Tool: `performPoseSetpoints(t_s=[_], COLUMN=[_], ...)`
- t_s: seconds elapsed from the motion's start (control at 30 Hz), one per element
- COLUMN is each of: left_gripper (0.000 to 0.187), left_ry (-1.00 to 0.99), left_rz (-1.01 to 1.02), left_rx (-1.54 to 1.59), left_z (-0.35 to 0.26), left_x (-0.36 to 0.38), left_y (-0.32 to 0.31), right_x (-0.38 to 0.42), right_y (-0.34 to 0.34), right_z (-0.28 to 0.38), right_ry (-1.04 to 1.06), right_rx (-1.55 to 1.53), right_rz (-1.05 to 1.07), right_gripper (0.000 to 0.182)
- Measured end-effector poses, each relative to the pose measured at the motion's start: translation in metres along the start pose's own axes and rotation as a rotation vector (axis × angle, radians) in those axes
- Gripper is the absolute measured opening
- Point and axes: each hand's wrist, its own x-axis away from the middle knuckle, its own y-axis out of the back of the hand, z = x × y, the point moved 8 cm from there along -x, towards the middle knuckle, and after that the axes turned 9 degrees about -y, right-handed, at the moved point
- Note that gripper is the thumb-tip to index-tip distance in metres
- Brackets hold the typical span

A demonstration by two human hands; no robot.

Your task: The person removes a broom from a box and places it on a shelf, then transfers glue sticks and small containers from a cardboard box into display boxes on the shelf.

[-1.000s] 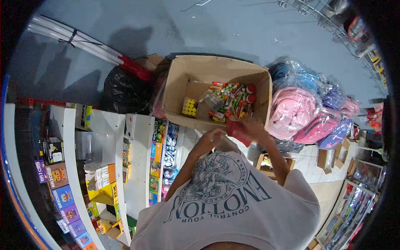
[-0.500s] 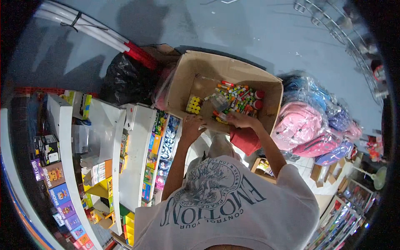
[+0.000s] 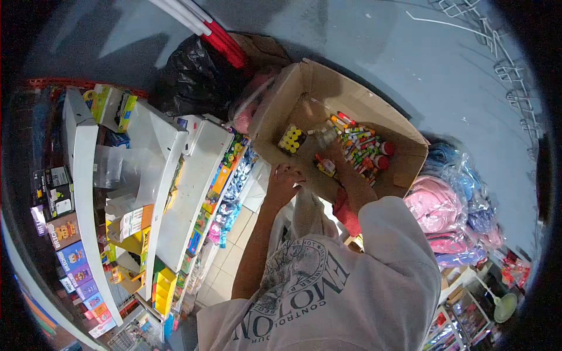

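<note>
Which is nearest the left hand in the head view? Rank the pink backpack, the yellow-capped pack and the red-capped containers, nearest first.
From the left hand:
1. Yellow-capped pack, in the left part of the cardboard box.
2. Red-capped containers, in the box's right part.
3. Pink backpack, outside the box, to its right.

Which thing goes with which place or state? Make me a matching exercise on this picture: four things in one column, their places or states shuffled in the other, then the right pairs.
Things
1. Black bag
2. Pink backpack
3. Yellow-topped pack
4. Left hand

Places and states
A. Inside the cardboard box
B. Beside the red ends of the poles
C. Outside the cardboard box, by its near edge
D. In clear plastic, to the right of the cardboard box

Right pairs: 1-B, 2-D, 3-A, 4-C
</note>
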Motion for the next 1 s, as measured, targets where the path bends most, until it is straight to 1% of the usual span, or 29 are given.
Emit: performPoseSetpoints(t_s=[0.03, 0.1, 0.17, 0.2, 0.23, 0.3, 0.37, 0.43, 0.47, 0.5, 0.57, 0.63, 0.67, 0.7, 0.77, 0.83, 0.9, 0.93, 1.0], left_gripper=[0.026, 0.025, 0.024, 0.023, 0.023, 0.025, 0.030, 0.049, 0.058, 0.070, 0.093, 0.114, 0.126, 0.125, 0.125, 0.122, 0.118, 0.113, 0.113], left_ry=[-0.006, -0.029, -0.051, -0.050, -0.053, -0.077, -0.109, -0.111, -0.110, -0.100, -0.084, 0.006, 0.052, 0.036, 0.007, 0.095, 0.080, 0.122, 0.123], left_rz=[0.001, -0.016, -0.046, -0.025, -0.005, 0.016, 0.020, 0.049, 0.062, 0.078, 0.101, -0.031, -0.093, -0.159, -0.289, -0.198, -0.189, -0.200, -0.331], left_rx=[0.014, 0.029, 0.034, 0.035, 0.033, 0.023, 0.010, -0.024, -0.043, 0.016, 0.134, 0.398, 0.533, 0.563, 0.630, 0.936, 0.743, 0.629, 0.741], left_z=[-0.001, -0.001, -0.001, -0.002, -0.003, -0.003, 0.000, 0.004, 0.005, 0.000, -0.011, -0.008, -0.004, -0.006, -0.010, 0.000, -0.013, -0.008, -0.011], left_x=[-0.002, -0.007, -0.009, -0.010, -0.015, -0.020, -0.019, -0.018, -0.017, -0.017, -0.017, -0.012, -0.008, -0.004, 0.005, 0.013, 0.030, 0.041, 0.053], left_y=[0.002, 0.003, 0.004, 0.003, 0.006, 0.004, -0.001, -0.008, -0.008, 0.002, 0.026, 0.045, 0.052, 0.063, 0.079, 0.059, 0.096, 0.095, 0.097], right_x=[0.008, 0.006, 0.021, 0.041, 0.075, 0.098, 0.113, 0.131, 0.140, 0.149, 0.165, 0.226, 0.253, 0.281, 0.313, 0.334, 0.352, 0.361, 0.374], right_y=[0.006, 0.006, 0.009, 0.016, 0.042, 0.066, 0.092, 0.094, 0.097, 0.100, 0.110, 0.147, 0.157, 0.167, 0.148, 0.120, 0.128, 0.134, 0.141], right_z=[0.001, -0.007, -0.018, -0.018, -0.003, 0.005, 0.015, 0.037, 0.044, 0.051, 0.052, 0.103, 0.125, 0.146, 0.168, 0.178, 0.184, 0.189, 0.191], right_ry=[-0.019, 0.155, 0.547, 0.463, 0.379, 0.378, 0.526, 0.766, 0.763, 0.758, 0.504, 0.542, 0.566, 0.591, 0.669, 0.768, 0.817, 0.845, 0.839], right_rx=[-0.054, -0.281, -0.620, -0.755, -0.890, -0.893, -0.616, -0.649, -0.632, -0.615, -0.520, -0.684, -0.661, -0.637, -0.611, -0.818, -0.733, -0.692, -0.686], right_rz=[0.030, -0.029, -0.202, -0.089, 0.021, 0.022, -0.183, 0.093, 0.146, 0.198, 0.121, 0.244, 0.277, 0.311, 0.384, 0.520, 0.442, 0.403, 0.391], right_gripper=[0.121, 0.116, 0.112, 0.113, 0.113, 0.115, 0.116, 0.119, 0.118, 0.118, 0.115, 0.119, 0.120, 0.121, 0.118, 0.112, 0.105, 0.102, 0.096])
